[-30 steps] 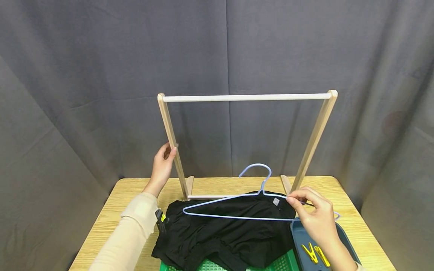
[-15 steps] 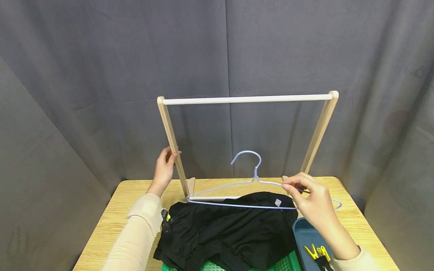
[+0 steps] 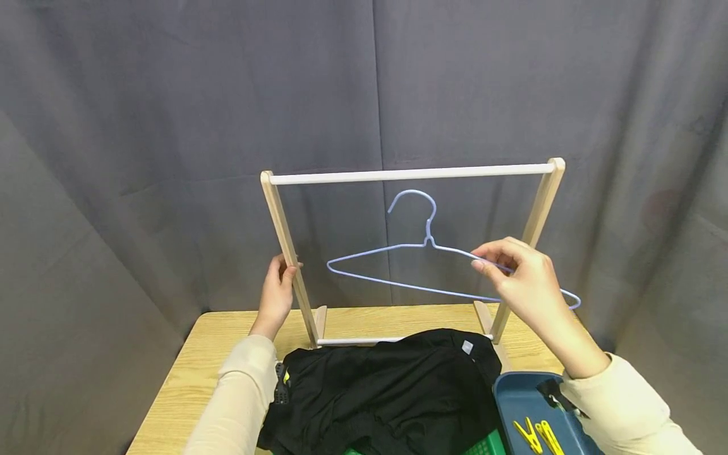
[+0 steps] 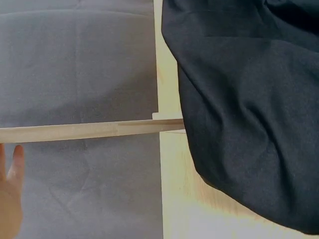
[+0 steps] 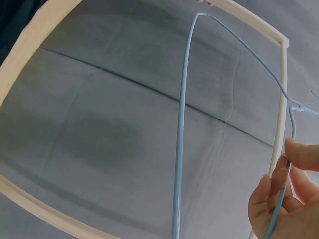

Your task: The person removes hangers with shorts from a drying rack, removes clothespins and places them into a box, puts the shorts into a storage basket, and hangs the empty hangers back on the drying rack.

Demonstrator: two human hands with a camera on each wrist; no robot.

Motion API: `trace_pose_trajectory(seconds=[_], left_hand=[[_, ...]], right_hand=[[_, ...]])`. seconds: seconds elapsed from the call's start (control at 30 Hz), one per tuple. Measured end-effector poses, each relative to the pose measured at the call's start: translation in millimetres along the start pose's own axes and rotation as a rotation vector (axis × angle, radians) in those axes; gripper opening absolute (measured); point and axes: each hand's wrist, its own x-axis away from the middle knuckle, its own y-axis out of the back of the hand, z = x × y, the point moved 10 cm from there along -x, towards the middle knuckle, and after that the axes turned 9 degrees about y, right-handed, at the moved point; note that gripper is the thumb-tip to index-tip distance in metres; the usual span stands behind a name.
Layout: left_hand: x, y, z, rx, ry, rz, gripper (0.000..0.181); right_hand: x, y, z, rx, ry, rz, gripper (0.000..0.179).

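A light blue wire hanger (image 3: 398, 246) is held up in front of the wooden rack, its hook below the white top bar (image 3: 409, 174) and apart from it. My right hand (image 3: 520, 272) pinches the hanger's right shoulder between thumb and fingers; the right wrist view shows the wire (image 5: 180, 149) running through that grip. At the rack's left post (image 3: 282, 224), my left hand (image 3: 277, 287) grips the wood, thumb in front, with the other fingers partly hidden behind it. In the left wrist view only part of that hand (image 4: 11, 191) shows beside the post.
Black cloth (image 3: 387, 392) with a small pale tag lies heaped over a green basket (image 3: 488, 445) in front of the rack. To its right a dark blue tray (image 3: 520, 395) holds yellow clothespins (image 3: 530, 436). Grey curtains (image 3: 188, 126) surround the wooden table (image 3: 188, 360).
My right hand has lifted the hanger from low over the black cloth up towards the top bar. The left hand stays on the post.
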Motion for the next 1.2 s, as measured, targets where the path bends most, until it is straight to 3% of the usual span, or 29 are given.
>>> trace_pose_trajectory(seconds=[0.37,0.57,0.97,1.2], left_hand=[[4.5,5.7,-0.3,-0.068,0.020,-0.091,0.033],[3.6,1.2,5.1,-0.063,0.069,-0.069,0.034],[-0.9,-8.0,3.5,-0.032,0.067,-0.033,0.038],[-1.0,-11.4,1.7,-0.006,0.077,-0.027,0.037]], right_hand=[[-42.3,3,-16,-0.048,-0.104,0.035,0.013],[-55.7,0,-26,-0.010,-0.114,0.063,0.013],[-50.5,-11,-51,-0.009,-0.165,0.100,0.014],[-43.9,-25,-53,0.001,-0.164,0.152,0.011]])
